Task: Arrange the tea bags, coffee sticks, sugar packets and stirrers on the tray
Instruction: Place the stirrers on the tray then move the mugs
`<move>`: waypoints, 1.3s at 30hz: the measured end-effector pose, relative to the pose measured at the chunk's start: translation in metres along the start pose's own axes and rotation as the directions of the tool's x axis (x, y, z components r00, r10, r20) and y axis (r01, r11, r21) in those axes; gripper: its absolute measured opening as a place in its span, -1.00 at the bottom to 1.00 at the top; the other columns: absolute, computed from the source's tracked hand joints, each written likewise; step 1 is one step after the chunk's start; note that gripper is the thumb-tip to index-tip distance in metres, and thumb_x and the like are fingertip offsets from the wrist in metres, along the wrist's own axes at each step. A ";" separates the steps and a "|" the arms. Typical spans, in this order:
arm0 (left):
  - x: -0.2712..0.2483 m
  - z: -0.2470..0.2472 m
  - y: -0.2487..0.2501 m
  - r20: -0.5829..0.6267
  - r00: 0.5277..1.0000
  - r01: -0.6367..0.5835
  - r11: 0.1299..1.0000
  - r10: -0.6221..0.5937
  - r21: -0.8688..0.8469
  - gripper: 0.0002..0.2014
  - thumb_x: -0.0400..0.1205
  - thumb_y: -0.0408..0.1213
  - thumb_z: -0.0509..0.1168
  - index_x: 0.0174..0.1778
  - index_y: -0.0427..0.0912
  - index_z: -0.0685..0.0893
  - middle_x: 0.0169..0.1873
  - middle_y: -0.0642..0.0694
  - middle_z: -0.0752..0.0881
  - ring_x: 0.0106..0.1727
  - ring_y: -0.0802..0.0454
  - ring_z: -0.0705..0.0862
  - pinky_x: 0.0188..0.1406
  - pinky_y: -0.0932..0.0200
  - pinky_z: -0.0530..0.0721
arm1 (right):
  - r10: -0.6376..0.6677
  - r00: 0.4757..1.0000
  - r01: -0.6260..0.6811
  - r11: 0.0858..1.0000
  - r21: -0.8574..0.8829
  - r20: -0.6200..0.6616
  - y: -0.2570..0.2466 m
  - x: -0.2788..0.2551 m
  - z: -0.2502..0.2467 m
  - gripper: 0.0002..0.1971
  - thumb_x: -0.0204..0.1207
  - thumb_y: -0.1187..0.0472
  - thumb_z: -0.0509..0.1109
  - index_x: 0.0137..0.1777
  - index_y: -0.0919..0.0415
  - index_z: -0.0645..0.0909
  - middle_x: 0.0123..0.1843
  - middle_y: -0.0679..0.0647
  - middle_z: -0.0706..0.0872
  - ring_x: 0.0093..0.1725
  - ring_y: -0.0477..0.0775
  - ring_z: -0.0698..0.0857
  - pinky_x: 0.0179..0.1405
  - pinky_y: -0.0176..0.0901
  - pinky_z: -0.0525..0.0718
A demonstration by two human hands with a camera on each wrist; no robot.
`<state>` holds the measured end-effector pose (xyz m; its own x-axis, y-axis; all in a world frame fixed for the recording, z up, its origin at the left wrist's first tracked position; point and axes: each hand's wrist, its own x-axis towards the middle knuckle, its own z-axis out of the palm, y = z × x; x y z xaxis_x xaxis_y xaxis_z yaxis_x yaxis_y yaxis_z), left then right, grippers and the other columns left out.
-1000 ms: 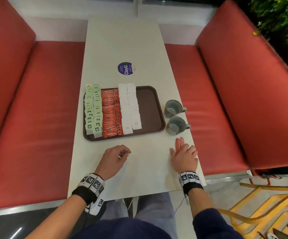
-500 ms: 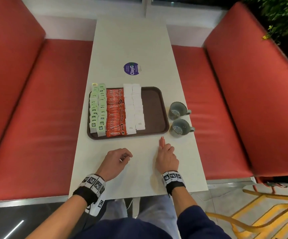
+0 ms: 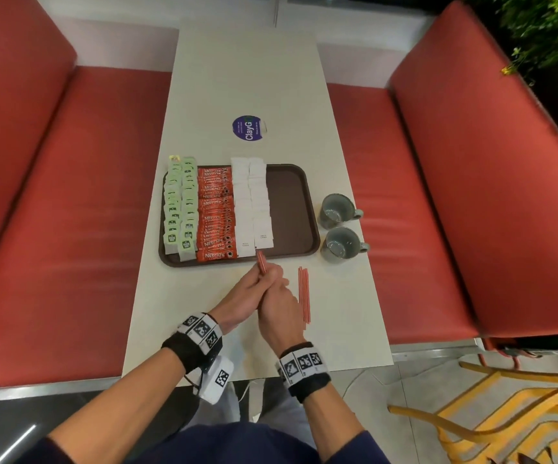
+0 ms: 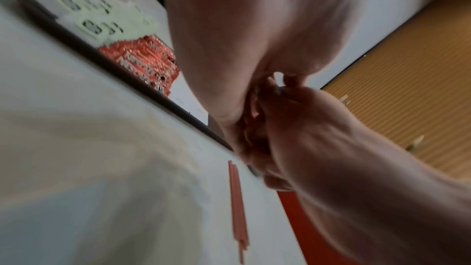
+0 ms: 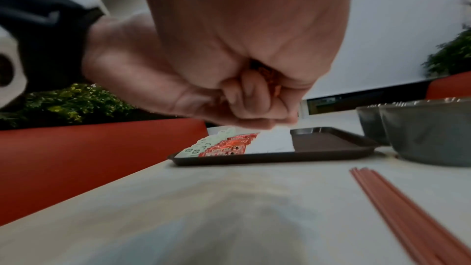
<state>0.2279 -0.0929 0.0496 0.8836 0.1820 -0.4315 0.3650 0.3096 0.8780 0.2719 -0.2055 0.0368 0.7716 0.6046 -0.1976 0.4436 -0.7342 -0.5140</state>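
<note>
White table bears "ClayG" sticker; tray holds "NESCAFE" sticks.

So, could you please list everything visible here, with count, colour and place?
Tray: one, dark brown, table centre.
Tea bags: two rows, green, tray's left.
Coffee sticks: one row, red, beside the tea bags.
Sugar packets: two rows, white, tray's middle.
Loose stirrers: a bunch, red, on the table right of the hands.
Held stirrers: a bunch, red, in both hands.
Mugs: two, grey, right of the tray.
Sticker: one, purple, beyond the tray.
Table: one, white.
Benches: two, red, either side.
Left hand, right hand: grip the held stirrers.
</note>
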 end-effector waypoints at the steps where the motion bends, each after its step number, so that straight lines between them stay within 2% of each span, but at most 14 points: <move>1: 0.003 0.001 -0.002 -0.026 1.000 -0.006 0.999 0.005 -0.042 -0.63 0.90 0.06 0.18 0.44 -0.08 0.68 0.34 -0.07 0.86 0.43 0.02 0.80 0.54 -0.02 0.67 | 0.005 1.000 -0.005 0.999 0.040 0.013 -0.002 0.000 0.003 -0.65 0.91 0.05 0.01 0.62 0.10 0.25 0.23 0.21 0.78 0.07 0.36 0.82 0.02 0.23 0.78; 5: 0.009 -0.006 -0.015 -0.140 0.988 -0.052 0.998 0.057 0.034 -0.69 0.95 -0.06 0.13 0.32 -0.12 0.73 0.30 0.03 0.87 0.44 0.01 0.78 0.53 -0.09 0.69 | -0.010 0.999 -0.016 0.887 0.461 0.054 -0.004 -0.002 0.012 -0.34 0.81 -0.39 -0.06 0.72 0.01 0.32 0.51 0.15 0.60 0.44 0.11 0.68 0.48 0.14 0.71; 9: 0.011 -0.015 -0.026 -0.238 0.956 -0.121 0.971 0.169 0.205 -0.67 0.95 0.01 0.05 0.31 -0.05 0.67 0.17 0.13 0.88 0.32 0.18 0.79 0.41 0.03 0.67 | -0.059 0.991 0.037 0.984 0.174 0.122 0.033 -0.004 0.020 -0.61 0.91 0.08 0.26 0.62 0.27 0.48 0.51 0.20 0.52 0.44 0.26 0.60 0.51 0.14 0.64; 13: 0.016 -0.019 -0.039 -0.229 0.948 -0.145 0.942 0.220 0.302 -0.60 0.91 0.15 0.14 0.31 -0.13 0.61 -0.11 -0.09 0.67 -0.06 0.00 0.70 0.12 -0.08 0.70 | 0.002 0.978 0.036 0.983 0.178 -0.211 0.041 -0.005 -0.004 -0.76 0.88 0.29 0.27 0.45 0.19 0.66 0.44 0.13 0.72 0.72 0.24 0.53 0.59 0.05 0.61; 16: 0.023 -0.012 -0.042 -0.223 0.953 -0.132 0.945 0.204 0.300 -0.60 0.67 0.10 0.38 -0.24 -0.15 0.48 -0.41 -0.02 0.48 -0.31 -0.02 0.44 -0.18 -0.04 0.48 | -0.168 0.949 0.212 0.966 0.146 -0.268 0.025 -0.006 -0.017 -0.65 0.89 0.28 0.27 0.63 0.10 0.50 0.58 0.03 0.63 0.65 0.10 0.57 0.82 0.27 0.40; 19: 0.037 -0.007 -0.045 -0.255 0.954 -0.079 0.953 0.158 0.294 -0.67 0.68 -0.23 0.36 -0.34 -0.33 0.57 -0.46 -0.09 0.62 -0.34 0.00 0.52 -0.27 -0.04 0.55 | -0.298 0.944 0.313 0.944 0.104 -0.138 0.006 -0.008 -0.026 -0.43 0.91 0.29 0.21 0.89 0.18 0.26 0.91 0.08 0.30 0.88 -0.02 0.29 0.88 -0.30 -0.10; 22: 0.049 -0.008 -0.052 -0.248 0.952 -0.092 0.941 0.179 0.326 -0.61 0.80 -0.38 0.41 -0.39 -0.20 0.60 -0.48 -0.06 0.67 -0.41 0.02 0.58 -0.41 -0.06 0.62 | -0.391 0.921 0.389 0.918 0.079 0.000 0.006 -0.003 -0.013 -0.33 0.94 0.26 0.15 0.97 0.16 -0.03 1.00 0.05 -0.05 0.95 -0.07 -0.02 0.92 -0.09 0.15; 25: 0.055 -0.005 -0.056 -0.259 0.948 -0.075 0.921 0.185 0.382 -0.53 0.76 -0.37 0.50 -0.41 -0.04 0.47 -0.54 0.10 0.50 -0.50 0.19 0.42 -0.46 0.16 0.46 | -0.362 0.929 0.355 0.930 0.090 0.081 0.015 0.002 0.000 -0.31 0.99 0.16 0.09 0.98 0.02 -0.18 0.99 -0.10 -0.22 0.95 -0.03 0.06 0.79 0.05 0.49; 27: 0.056 -0.004 -0.057 -0.272 0.942 -0.053 0.888 0.196 0.457 -0.61 0.76 -0.39 0.49 -0.37 -0.16 0.55 -0.51 0.02 0.54 -0.49 0.19 0.47 -0.45 0.16 0.49 | -0.336 0.939 0.331 0.941 0.068 0.077 0.016 0.005 0.001 -0.37 1.00 0.05 0.07 0.98 -0.01 -0.09 0.99 -0.11 -0.15 0.89 0.08 0.28 0.66 0.04 0.62; 30: 0.057 -0.005 -0.058 -0.153 0.973 -0.067 0.842 0.175 0.535 -0.82 0.80 -0.51 0.36 -0.14 -0.36 0.71 -0.28 -0.18 0.71 -0.22 0.05 0.69 -0.15 0.13 0.72 | -0.327 0.944 0.327 0.945 0.010 0.040 0.016 0.010 -0.001 -0.49 0.97 0.05 0.18 0.88 -0.01 0.28 0.91 0.01 0.27 0.77 0.12 0.44 0.63 0.06 0.61; 32: 0.057 -0.004 -0.056 -0.115 0.983 -0.044 0.796 0.142 0.603 -0.72 0.77 -0.61 0.32 -0.18 -0.19 0.68 -0.29 0.01 0.66 -0.24 0.25 0.64 -0.19 0.32 0.62 | -0.279 0.958 0.272 0.957 0.103 0.066 0.016 0.017 -0.006 -0.65 0.93 0.12 0.24 0.66 0.05 0.57 0.66 -0.03 0.53 0.59 0.02 0.52 0.50 0.06 0.70; 35: 0.062 -0.006 -0.057 -0.201 0.964 -0.048 0.858 0.174 0.512 -0.56 0.66 -0.67 0.36 -0.28 0.04 0.71 -0.31 0.13 0.75 -0.30 0.38 0.72 -0.27 0.29 0.66 | -0.269 0.957 0.255 0.958 0.132 0.105 0.016 0.031 -0.020 -0.82 0.88 0.14 0.30 0.33 0.10 0.70 0.34 -0.08 0.61 0.30 -0.09 0.48 0.21 -0.18 0.58; 37: 0.064 -0.004 -0.053 -0.213 0.961 -0.052 0.867 0.178 0.495 -0.59 0.65 -0.57 0.35 -0.23 0.13 0.74 -0.28 0.11 0.79 -0.23 0.32 0.76 -0.26 0.24 0.71 | -0.244 0.963 0.226 0.962 0.150 0.116 0.014 0.044 -0.035 -0.89 0.86 0.13 0.35 0.20 0.08 0.70 0.18 -0.06 0.66 0.19 -0.05 0.53 0.13 -0.13 0.55; 39: 0.068 0.000 -0.039 -0.209 0.962 -0.061 0.883 0.177 0.466 -0.68 0.60 -0.38 0.33 -0.31 0.20 0.71 -0.34 0.04 0.76 -0.24 0.04 0.72 -0.29 0.04 0.69 | -0.230 0.966 0.207 0.962 0.175 0.117 0.013 0.063 -0.058 -0.99 0.79 0.17 0.44 0.11 0.04 0.67 0.04 -0.05 0.69 0.08 0.01 0.62 0.06 -0.01 0.66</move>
<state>0.2739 -0.0929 -0.0141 0.8528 0.4252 -0.3033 0.4053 -0.1726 0.8977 0.3523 -0.1949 0.0662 0.5902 0.7889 -0.1709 0.5070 -0.5271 -0.6820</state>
